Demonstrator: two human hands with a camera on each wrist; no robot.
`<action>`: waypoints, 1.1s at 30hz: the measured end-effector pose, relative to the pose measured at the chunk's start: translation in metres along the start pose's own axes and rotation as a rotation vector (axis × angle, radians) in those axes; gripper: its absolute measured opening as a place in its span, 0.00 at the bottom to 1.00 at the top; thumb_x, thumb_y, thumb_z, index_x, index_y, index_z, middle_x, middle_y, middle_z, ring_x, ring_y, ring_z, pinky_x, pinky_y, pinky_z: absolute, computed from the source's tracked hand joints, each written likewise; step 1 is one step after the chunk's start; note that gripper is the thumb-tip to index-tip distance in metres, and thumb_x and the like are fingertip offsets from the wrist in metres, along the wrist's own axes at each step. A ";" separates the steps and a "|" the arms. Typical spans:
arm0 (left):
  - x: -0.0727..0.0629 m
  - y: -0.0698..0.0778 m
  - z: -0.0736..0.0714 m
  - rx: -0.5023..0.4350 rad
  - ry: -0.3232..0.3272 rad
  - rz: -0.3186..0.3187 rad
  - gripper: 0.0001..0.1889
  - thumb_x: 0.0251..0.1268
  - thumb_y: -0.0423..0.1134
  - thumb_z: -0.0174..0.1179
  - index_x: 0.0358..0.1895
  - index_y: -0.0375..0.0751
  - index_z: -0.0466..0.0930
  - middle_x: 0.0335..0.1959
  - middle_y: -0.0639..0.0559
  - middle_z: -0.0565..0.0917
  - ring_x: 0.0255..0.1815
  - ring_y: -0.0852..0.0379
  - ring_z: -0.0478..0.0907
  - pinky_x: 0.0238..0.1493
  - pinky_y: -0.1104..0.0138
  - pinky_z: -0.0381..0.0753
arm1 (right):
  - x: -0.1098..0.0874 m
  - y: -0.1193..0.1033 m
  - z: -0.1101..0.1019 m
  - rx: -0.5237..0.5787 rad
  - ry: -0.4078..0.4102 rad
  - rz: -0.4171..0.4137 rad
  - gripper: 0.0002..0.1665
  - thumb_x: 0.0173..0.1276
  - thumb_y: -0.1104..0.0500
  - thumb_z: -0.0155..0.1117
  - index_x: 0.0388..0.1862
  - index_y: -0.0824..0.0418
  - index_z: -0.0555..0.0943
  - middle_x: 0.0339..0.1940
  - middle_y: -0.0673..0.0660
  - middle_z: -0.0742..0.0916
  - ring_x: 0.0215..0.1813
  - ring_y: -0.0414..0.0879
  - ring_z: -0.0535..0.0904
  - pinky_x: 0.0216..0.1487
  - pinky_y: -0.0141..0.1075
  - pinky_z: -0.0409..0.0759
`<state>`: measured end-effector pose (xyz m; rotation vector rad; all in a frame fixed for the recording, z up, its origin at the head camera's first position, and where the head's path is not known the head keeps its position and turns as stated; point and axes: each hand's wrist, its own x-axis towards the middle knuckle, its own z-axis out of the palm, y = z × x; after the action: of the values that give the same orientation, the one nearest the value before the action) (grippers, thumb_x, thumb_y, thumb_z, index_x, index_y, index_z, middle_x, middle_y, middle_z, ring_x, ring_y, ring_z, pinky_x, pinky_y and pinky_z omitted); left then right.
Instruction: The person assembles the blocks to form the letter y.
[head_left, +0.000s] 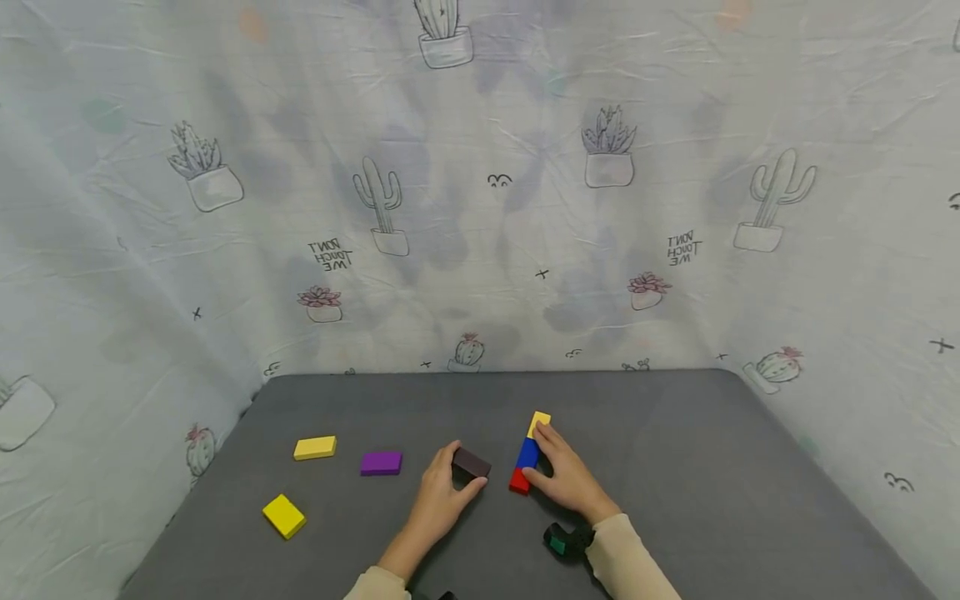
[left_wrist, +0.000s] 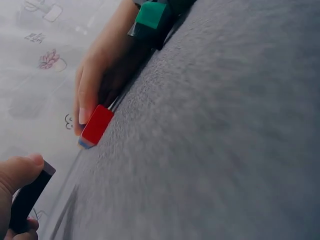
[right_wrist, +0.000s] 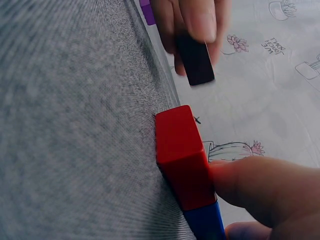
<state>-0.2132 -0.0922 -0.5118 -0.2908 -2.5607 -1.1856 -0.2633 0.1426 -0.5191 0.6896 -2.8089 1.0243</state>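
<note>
My left hand [head_left: 437, 502] pinches a dark brown block [head_left: 472, 462] between thumb and fingers. In the right wrist view this dark block [right_wrist: 197, 62] is held up off the grey surface. To its right, three blocks lie end to end in a row: yellow [head_left: 542, 417] at the far end, blue [head_left: 528, 454] in the middle, red [head_left: 518, 483] nearest me. Over the row's right side rests my right hand [head_left: 572, 480], its thumb touching the red block [right_wrist: 185, 177] and its forefinger at the yellow one. The fingers partly hide the yellow block.
On the grey table [head_left: 712, 483], a purple block [head_left: 381, 463] lies left of my left hand. Farther left are a yellow oblong block [head_left: 315, 447] and a yellow squarish block [head_left: 284, 516]. A cactus-print curtain [head_left: 495, 250] hangs behind the table and along its sides.
</note>
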 end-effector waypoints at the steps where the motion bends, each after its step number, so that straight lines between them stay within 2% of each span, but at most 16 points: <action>1: 0.002 0.001 0.003 0.001 -0.003 0.007 0.37 0.57 0.47 0.67 0.64 0.28 0.64 0.56 0.34 0.74 0.55 0.40 0.75 0.54 0.47 0.76 | 0.000 0.000 0.000 -0.003 0.000 0.000 0.44 0.65 0.44 0.62 0.71 0.67 0.61 0.75 0.61 0.62 0.76 0.58 0.53 0.72 0.56 0.58; 7: 0.011 0.004 0.019 0.007 -0.042 0.030 0.38 0.58 0.49 0.66 0.64 0.28 0.64 0.58 0.33 0.74 0.56 0.39 0.74 0.54 0.47 0.75 | 0.001 0.002 0.002 -0.008 0.008 -0.010 0.44 0.66 0.44 0.60 0.71 0.68 0.61 0.75 0.62 0.62 0.76 0.59 0.53 0.71 0.57 0.57; 14: 0.015 0.006 0.026 -0.019 -0.084 0.015 0.38 0.59 0.50 0.65 0.65 0.27 0.63 0.60 0.32 0.72 0.60 0.37 0.72 0.57 0.46 0.74 | 0.003 0.000 0.000 -0.004 -0.009 -0.004 0.44 0.66 0.45 0.60 0.71 0.68 0.61 0.75 0.62 0.62 0.76 0.59 0.52 0.72 0.56 0.56; 33: 0.015 0.016 0.031 0.097 -0.051 0.050 0.36 0.58 0.48 0.66 0.63 0.26 0.66 0.58 0.33 0.74 0.57 0.39 0.75 0.55 0.49 0.76 | 0.007 0.001 -0.006 0.001 -0.018 0.006 0.43 0.66 0.46 0.62 0.71 0.68 0.61 0.75 0.62 0.62 0.76 0.59 0.52 0.71 0.57 0.58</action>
<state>-0.2281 -0.0579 -0.5143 -0.3658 -2.6287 -1.0457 -0.2702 0.1441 -0.5133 0.6948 -2.8279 1.0252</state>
